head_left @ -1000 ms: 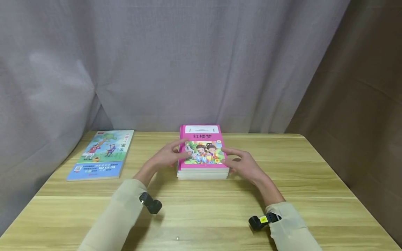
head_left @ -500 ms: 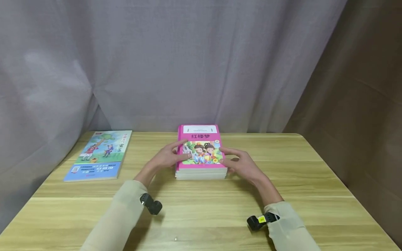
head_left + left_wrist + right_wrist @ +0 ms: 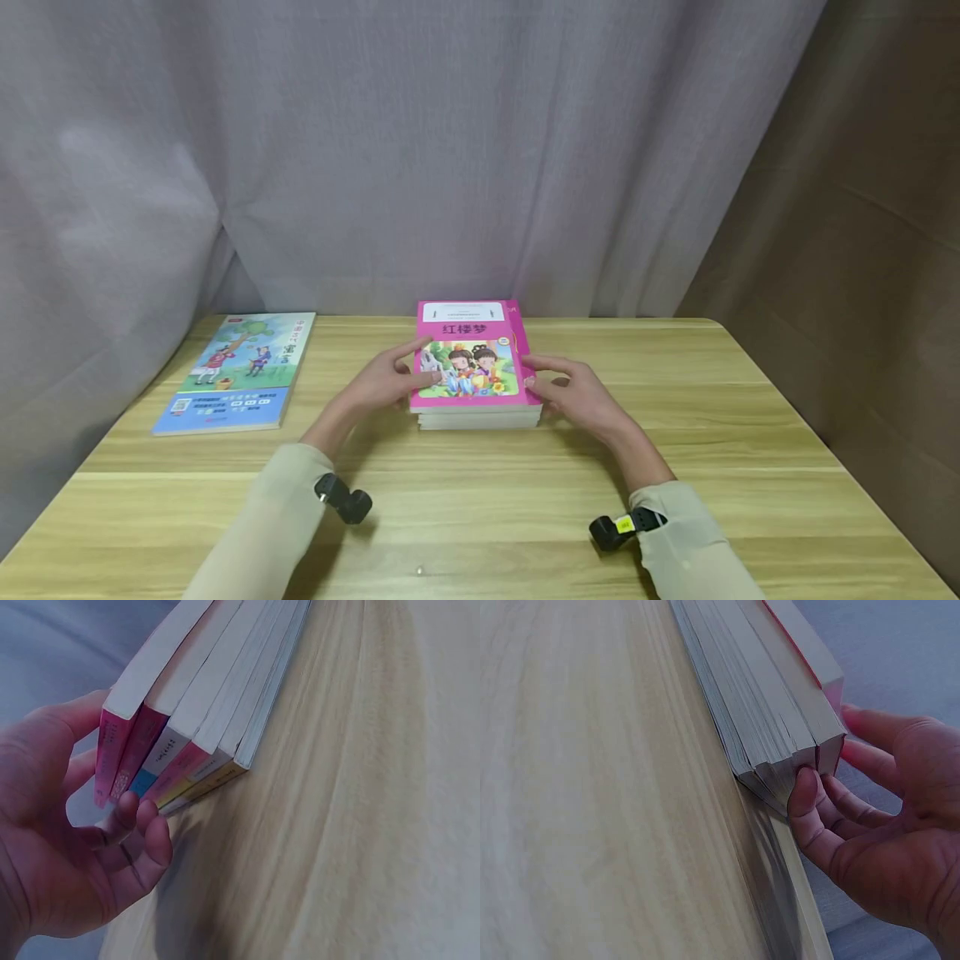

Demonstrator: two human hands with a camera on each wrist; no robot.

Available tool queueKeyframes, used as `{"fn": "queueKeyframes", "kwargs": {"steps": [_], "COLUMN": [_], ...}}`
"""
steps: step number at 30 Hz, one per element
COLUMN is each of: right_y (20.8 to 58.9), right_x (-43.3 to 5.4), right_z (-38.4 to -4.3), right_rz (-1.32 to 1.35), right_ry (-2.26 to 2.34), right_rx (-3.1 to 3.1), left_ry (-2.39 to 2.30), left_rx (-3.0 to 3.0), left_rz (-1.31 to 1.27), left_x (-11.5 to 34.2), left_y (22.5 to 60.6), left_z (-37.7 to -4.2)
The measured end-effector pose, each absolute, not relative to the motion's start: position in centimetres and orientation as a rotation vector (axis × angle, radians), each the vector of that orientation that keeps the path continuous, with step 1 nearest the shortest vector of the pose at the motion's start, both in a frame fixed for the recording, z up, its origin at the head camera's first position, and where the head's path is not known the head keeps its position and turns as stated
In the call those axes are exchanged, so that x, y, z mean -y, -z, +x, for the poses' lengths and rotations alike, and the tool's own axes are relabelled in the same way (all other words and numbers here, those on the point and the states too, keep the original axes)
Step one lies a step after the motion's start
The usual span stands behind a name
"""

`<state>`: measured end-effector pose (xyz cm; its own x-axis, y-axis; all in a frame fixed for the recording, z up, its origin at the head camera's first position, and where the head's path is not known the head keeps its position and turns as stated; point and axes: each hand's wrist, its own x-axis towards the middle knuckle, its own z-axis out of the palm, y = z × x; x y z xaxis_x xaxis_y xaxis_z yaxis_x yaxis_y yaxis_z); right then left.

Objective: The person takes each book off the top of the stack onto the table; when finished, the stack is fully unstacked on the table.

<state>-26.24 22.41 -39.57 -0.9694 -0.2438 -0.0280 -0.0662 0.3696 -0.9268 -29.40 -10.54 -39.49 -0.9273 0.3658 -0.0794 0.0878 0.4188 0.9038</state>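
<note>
A pink-covered book [image 3: 468,318] with two cartoon figures lies on top of a stack of books [image 3: 478,421]. It sits shifted left, so a strip of a second pink book [image 3: 519,333] shows along the right. My left hand [image 3: 375,385] holds the top book by its left edge, thumb on the cover; in the left wrist view the lower fingers curl beside the spines [image 3: 156,761]. With thumb and fingers, my right hand [image 3: 583,398] grips the stack's right side. In the right wrist view its fingertips touch the page edges [image 3: 776,742].
A blue and green picture book [image 3: 236,367] lies flat at the left of the wooden table [image 3: 480,508]. Grey curtain [image 3: 450,150] hangs close behind the table's far edge, and a brown one [image 3: 870,250] hangs at the right.
My left hand has moved a little left and drawn the top pink book with it, uncovering the right strip of the book below. The right hand has stayed at the stack.
</note>
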Motion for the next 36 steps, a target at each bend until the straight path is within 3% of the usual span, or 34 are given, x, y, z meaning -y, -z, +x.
{"fn": "queueKeyframes", "kwargs": {"steps": [22, 36], "right_y": [39.6, 39.6], "right_x": [-22.1, -22.2], "right_z": [-26.2, -26.3], "right_rz": [-0.217, -0.207], "right_ry": [1.638, 1.646], "right_rx": [-2.477, -2.464], "left_ry": [-1.875, -1.961], "left_rx": [-2.041, -1.861], "left_rz": [0.172, 0.181], "left_x": [11.9, 13.1], "left_y": [40.7, 41.2], "left_z": [-28.1, -27.3]}}
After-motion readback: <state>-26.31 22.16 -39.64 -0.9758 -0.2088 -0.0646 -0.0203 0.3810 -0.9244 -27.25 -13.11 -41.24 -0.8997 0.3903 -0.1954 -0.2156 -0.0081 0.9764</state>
